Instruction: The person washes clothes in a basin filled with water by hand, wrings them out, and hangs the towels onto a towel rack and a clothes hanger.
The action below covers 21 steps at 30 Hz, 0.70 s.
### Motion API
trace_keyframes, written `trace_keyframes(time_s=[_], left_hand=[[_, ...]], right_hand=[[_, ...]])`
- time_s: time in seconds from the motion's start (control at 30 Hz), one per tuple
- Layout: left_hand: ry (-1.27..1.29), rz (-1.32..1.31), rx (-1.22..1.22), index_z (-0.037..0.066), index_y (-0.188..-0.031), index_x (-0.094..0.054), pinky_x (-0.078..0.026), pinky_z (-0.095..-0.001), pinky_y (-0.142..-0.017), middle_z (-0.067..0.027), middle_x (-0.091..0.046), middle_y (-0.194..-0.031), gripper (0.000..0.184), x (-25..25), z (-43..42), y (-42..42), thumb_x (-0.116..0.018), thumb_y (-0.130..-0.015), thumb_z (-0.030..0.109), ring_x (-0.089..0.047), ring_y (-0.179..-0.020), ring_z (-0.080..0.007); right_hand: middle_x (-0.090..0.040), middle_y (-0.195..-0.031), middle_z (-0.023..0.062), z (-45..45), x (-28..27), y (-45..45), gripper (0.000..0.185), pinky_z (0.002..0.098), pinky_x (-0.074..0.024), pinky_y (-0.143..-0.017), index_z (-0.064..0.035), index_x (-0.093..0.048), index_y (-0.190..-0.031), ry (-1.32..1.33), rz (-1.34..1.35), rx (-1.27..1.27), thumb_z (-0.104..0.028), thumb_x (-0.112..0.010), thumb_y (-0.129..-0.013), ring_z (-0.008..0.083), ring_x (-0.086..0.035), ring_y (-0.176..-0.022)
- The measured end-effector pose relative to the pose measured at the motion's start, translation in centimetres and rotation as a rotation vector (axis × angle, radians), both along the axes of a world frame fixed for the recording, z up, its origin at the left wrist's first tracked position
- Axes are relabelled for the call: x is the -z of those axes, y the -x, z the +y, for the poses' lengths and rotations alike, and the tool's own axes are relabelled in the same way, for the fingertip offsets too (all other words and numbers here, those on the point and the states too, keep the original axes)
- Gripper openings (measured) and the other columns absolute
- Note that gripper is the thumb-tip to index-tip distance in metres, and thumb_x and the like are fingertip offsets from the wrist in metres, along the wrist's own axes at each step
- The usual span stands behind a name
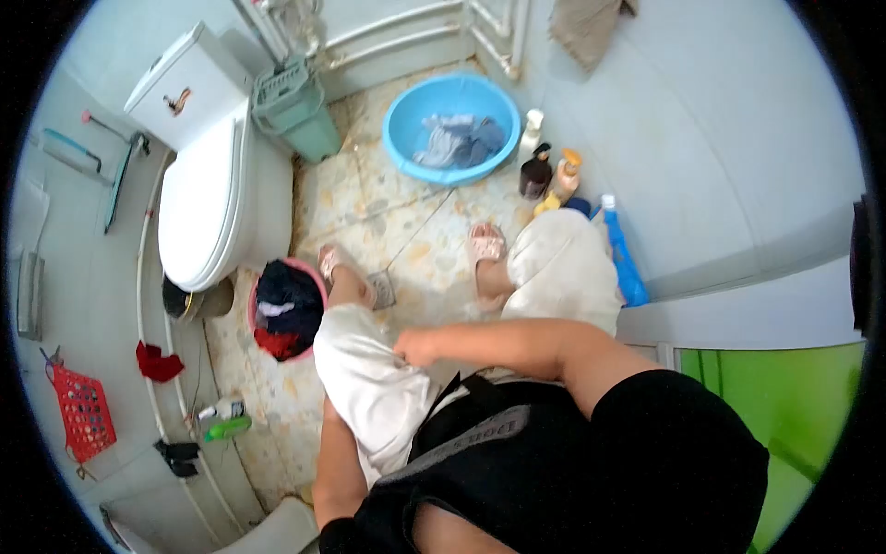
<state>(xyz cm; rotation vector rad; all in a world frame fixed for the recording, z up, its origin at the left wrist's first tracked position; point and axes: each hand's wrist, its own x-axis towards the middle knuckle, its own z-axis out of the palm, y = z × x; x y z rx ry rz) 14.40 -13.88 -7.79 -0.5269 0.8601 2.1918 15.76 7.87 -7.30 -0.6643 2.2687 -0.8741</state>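
White trousers [365, 388] at lower centre, worn on two bent, spread legs. Loose cut, soft creases, hems short of the ankles above pink sandals [486, 240]. Right hand [417, 347] against the inner side of the left trouser leg, fingers curled at the cloth; cannot tell if gripping or only resting. Left forearm [341, 462] down outside the left thigh, left hand hidden behind it, so cannot tell the fingers there.

Edges: pink basin [253, 309] just beside the left shin, heaped with dark and red clothes [293, 300]. Toilet [198, 208] beyond that, green bin [309, 129] behind. Blue bottle [626, 263] tight by the right knee, pump bottles [535, 174] grouped along the right wall.

Open room: patterned tile floor [420, 226] between the feet and forward to the blue basin [399, 129], pale blue and grey cloth [452, 140] inside
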Motion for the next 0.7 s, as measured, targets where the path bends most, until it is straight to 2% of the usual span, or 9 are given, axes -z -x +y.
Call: trace_keyframes(time_s=[0.1,0.13,0.17,0.27,0.4,0.5,0.53,0.63,0.7], left_hand=[[0.03,-0.014,-0.045,-0.005,-0.103,-0.047,-0.048,-0.0324,-0.07,-0.0125,-0.056,-0.097,0.027,-0.8,-1.0,-2.3,-0.046,-0.079,0.006,-0.056,-0.085,-0.0215],[0.08,-0.007,-0.069,-0.005,-0.103,-0.047,-0.048,-0.0324,-0.07,-0.0125,-0.056,-0.097,0.027,-0.8,-1.4,-2.9,-0.046,-0.079,0.006,-0.056,-0.085,-0.0216],[0.153,0.013,-0.096,-0.005,-0.103,-0.047,-0.048,-0.0324,-0.07,-0.0126,-0.056,-0.096,0.026,-0.6,-2.0,-3.4,-0.047,-0.079,0.006,-0.056,-0.085,-0.0216],[0.715,0.174,-0.126,0.0,-0.096,-0.05,-0.048,-0.0324,-0.064,-0.0114,-0.057,-0.09,0.019,1.3,-5.2,-3.7,-0.046,-0.079,0.007,-0.056,-0.078,-0.0209],[1.028,0.224,-0.431,0.008,-0.087,-0.049,-0.041,-0.0247,-0.05,-0.0062,-0.05,-0.071,0.007,-2.5,-5.9,-1.7,-0.044,-0.082,0.011,-0.048,-0.057,-0.0139],[0.878,0.605,-0.483,0.006,-0.085,-0.046,-0.035,-0.0186,-0.046,0.0003,-0.045,-0.062,0.008,-6.0,-5.6,2.7,-0.043,-0.085,0.013,-0.042,-0.053,-0.0072],[0.87,0.727,-0.515,0.005,-0.088,-0.046,-0.036,-0.0183,-0.048,-0.0011,-0.047,-0.066,0.008,-8.0,-4.1,3.9,-0.043,-0.085,0.011,-0.043,-0.055,-0.0073],[0.87,0.779,-0.555,0.004,-0.092,-0.047,-0.039,-0.0183,-0.052,-0.0025,-0.049,-0.071,0.011,-12.6,1.2,6.9,-0.044,-0.083,0.01,-0.046,-0.058,-0.008],[0.816,0.794,-0.331,0.005,-0.097,-0.047,-0.041,-0.0195,-0.056,-0.0034,-0.05,-0.076,0.016,-13.4,4.6,8.2,-0.045,-0.081,0.007,-0.048,-0.06,-0.0087]], right_hand=[[-0.059,-0.08,0.0164,0.3,-0.2,-0.3,0.022,0.0378,-0.0447,-0.065,-0.0047,-0.059,-0.085,-0.068,-0.133,0.065,-0.013,-0.045,-0.071,0.0306,-0.057,-0.072],[-0.059,-0.083,0.0158,1.4,-4.2,-0.6,0.023,0.0379,-0.0441,-0.066,-0.0066,-0.059,-0.087,-0.129,-0.181,0.073,-0.015,-0.044,-0.073,0.0295,-0.056,-0.077],[-0.059,-0.083,0.0158,1.9,-4.0,-0.6,0.023,0.0379,-0.0441,-0.066,-0.0066,-0.059,-0.087,-0.133,-0.165,0.082,-0.015,-0.044,-0.073,0.0295,-0.056,-0.077],[-0.059,-0.088,0.0142,4.5,-5.2,0.7,0.023,0.0372,-0.0434,-0.07,-0.0084,-0.059,-0.091,-0.166,0.095,0.015,-0.017,-0.045,-0.074,0.0285,-0.055,-0.083],[-0.059,-0.089,0.0121,11.6,-11.2,1.8,0.024,0.0367,-0.0431,-0.072,-0.0094,-0.059,-0.092,-0.031,0.253,0.324,-0.021,-0.046,-0.075,0.0286,-0.055,-0.083],[-0.059,-0.087,0.0124,17.5,-13.9,2.9,0.024,0.0366,-0.0435,-0.073,-0.0098,-0.06,-0.089,-0.02,0.366,0.576,-0.025,-0.047,-0.075,0.0301,-0.055,-0.082],[-0.059,-0.087,0.0126,19.2,-14.7,3.0,0.025,0.0367,-0.0434,-0.073,-0.0095,-0.06,-0.089,-0.037,0.378,0.657,-0.026,-0.047,-0.076,0.0304,-0.055,-0.082],[-0.06,-0.087,0.0131,23.8,-15.0,3.6,0.024,0.0359,-0.0435,-0.072,-0.0091,-0.06,-0.089,-0.029,0.423,0.796,-0.026,-0.047,-0.077,0.0288,-0.056,-0.082],[-0.06,-0.087,0.0127,26.0,-14.7,4.3,0.024,0.035,-0.0435,-0.073,-0.0087,-0.06,-0.089,-0.025,0.401,0.873,-0.026,-0.048,-0.077,0.0277,-0.056,-0.082]])
